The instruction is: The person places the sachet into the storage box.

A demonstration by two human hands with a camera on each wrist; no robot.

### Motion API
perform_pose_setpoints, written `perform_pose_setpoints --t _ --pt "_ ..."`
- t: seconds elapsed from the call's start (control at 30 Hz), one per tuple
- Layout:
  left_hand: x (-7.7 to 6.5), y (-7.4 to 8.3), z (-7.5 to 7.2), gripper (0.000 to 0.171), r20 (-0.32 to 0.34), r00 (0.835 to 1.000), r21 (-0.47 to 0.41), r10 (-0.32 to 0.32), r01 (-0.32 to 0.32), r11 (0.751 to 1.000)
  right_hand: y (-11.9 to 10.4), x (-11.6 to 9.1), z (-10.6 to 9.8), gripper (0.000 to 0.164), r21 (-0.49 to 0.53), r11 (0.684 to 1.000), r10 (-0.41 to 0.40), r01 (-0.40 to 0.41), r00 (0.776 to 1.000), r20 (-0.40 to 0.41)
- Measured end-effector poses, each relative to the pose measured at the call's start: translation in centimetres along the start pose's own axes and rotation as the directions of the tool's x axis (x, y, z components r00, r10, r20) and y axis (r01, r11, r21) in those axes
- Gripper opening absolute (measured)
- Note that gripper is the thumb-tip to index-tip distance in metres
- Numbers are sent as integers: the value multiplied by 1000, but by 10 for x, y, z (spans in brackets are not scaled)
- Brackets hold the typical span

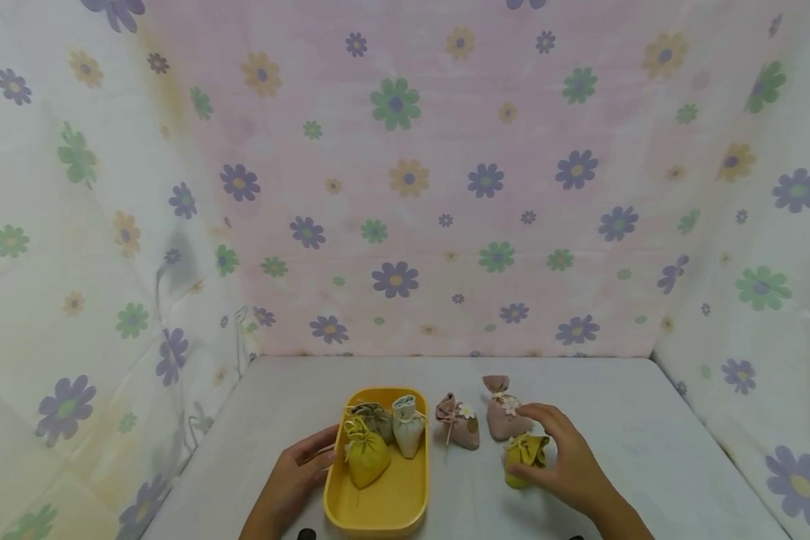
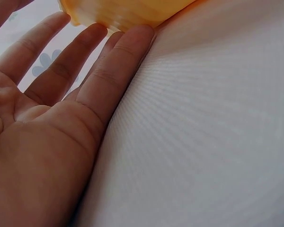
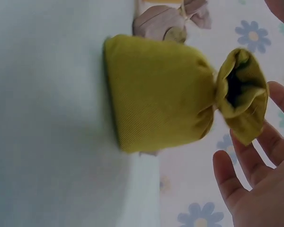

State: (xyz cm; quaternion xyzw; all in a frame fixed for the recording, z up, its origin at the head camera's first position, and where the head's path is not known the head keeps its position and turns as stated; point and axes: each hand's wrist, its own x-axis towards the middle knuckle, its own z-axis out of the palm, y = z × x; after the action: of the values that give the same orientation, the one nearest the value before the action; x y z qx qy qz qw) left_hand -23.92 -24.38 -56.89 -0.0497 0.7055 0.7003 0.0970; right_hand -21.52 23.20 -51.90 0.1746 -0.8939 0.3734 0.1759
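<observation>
A mustard-yellow drawstring pouch (image 3: 156, 94) stands upright on the table, its gathered neck flared open. My right hand (image 1: 570, 459) is spread around it, thumb on one side and fingers on the other; in the right wrist view the fingertips (image 3: 223, 163) are close to the neck, not curled round it. My left hand (image 1: 301, 474) rests on the table with fingers extended against the side of a yellow tray (image 1: 378, 517). Inside the tray lie another yellow pouch (image 1: 369, 459), an olive-grey pouch (image 1: 378, 421) and a whitish pouch (image 1: 408, 435).
Two pinkish pouches with white flower trims lie right of the tray: one pouch (image 1: 464, 433) beside it, the other pouch (image 1: 506, 424) just behind the standing yellow one. A flower-printed curtain (image 1: 432, 225) surrounds the white table (image 1: 601, 397) at the back and sides.
</observation>
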Motion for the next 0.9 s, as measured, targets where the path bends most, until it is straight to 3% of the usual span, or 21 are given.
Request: perform_pose_setpoints --t 0.2,0.4,0.53,0.77,0.9 --pt "-4 2 -1 70 -18 1000 8 -1 1 1000 11 -6 0 96 -5 1000 23 -23 998 66" --pt "-4 2 0 69 13 1000 -12 7 -7 1000 21 -9 1 101 -34 996 85 -82 990 109" --pt "-4 1 1 70 10 1000 3 2 -2 1000 25 -10 2 95 -26 990 143 -141 982 123" --pt "-3 5 2 70 17 1000 43 2 -2 999 28 -8 5 71 10 979 203 -204 975 90" --pt "-4 7 1 71 41 999 58 -4 2 998 29 -7 7 72 56 955 285 -291 954 96"
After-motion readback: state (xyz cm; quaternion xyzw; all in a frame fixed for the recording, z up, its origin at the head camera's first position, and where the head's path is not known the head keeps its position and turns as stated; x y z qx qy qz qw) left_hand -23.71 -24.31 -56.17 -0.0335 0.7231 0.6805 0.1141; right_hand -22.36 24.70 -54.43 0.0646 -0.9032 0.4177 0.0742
